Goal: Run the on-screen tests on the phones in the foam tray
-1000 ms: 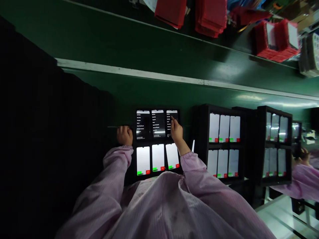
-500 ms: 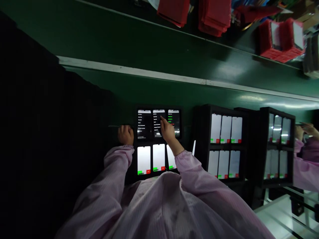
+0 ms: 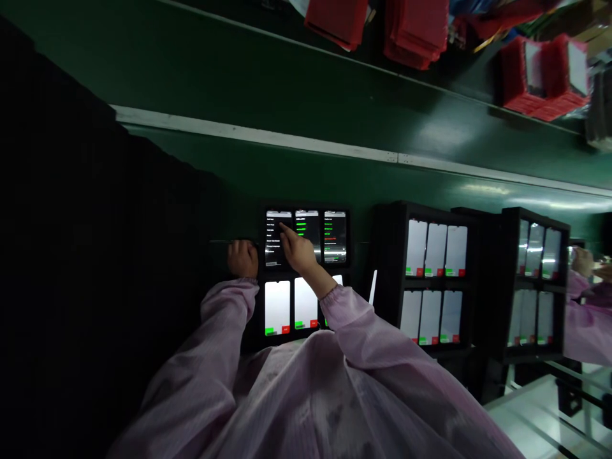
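My right hand [image 3: 300, 252] reaches over the upper row of a black tray [image 3: 350, 239]. Its index finger is stretched out onto the dark menu screen of the upper-left smartphone [image 3: 272, 252]. The upper-middle smartphone [image 3: 306, 223], partly under the hand, shows green lines. On the upper-right smartphone [image 3: 335, 242] the text is green and red. My left hand [image 3: 243, 258] is a closed fist beside the tray's left edge; its inner side is hidden. In the lower row, a lower-left smartphone [image 3: 277, 306] and a lower-middle smartphone [image 3: 304, 306] glow white; my right sleeve partly covers a third.
To the right stand two more black racks, a near rack [image 3: 399, 255] and a far rack [image 3: 507, 255], both holding lit phones. Past them is a co-worker's pink sleeve [image 3: 586, 319]. Stacked red packets [image 3: 415, 29] lie across the green table [image 3: 306, 83].
My right hand has moved left from the upper-middle smartphone to the upper-left one. The upper-middle screen has gone from white menu text to green lines. My left hand stays put.
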Available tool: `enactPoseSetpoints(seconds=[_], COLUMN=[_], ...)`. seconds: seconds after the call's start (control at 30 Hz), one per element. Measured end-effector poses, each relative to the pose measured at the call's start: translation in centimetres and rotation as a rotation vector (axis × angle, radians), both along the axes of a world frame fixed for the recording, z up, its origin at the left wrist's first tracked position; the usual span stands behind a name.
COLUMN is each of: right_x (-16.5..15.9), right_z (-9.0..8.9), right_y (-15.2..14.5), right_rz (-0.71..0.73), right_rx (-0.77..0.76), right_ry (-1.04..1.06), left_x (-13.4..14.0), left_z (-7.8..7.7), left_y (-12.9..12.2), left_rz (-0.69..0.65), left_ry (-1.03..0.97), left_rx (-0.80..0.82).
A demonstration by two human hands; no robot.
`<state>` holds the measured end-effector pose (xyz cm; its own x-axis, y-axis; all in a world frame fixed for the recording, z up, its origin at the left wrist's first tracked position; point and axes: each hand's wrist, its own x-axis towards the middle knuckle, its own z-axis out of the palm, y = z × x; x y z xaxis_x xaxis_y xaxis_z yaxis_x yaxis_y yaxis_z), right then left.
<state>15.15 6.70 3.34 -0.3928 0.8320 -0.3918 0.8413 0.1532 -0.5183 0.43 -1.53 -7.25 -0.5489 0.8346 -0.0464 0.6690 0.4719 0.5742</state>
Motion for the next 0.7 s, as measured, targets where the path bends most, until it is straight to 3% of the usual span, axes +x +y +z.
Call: enactPoseSetpoints(seconds=[0.43, 0.7], right_x=[0.1, 4.0], right_z=[-0.1, -0.1], right_y=[-0.2, -0.8], right_rz=[-0.035, -0.264], right_rx=[-0.011, 0.067], right_ry=[-0.016, 0.122], left_x=[-0.3, -0.2], left_z=[-0.5, -0.2], left_y=[-0.1, 0.0], left_rz=[-0.005, 0.002], left_ry=[-0.010, -0.029], left_rx=[0.015, -0.032])
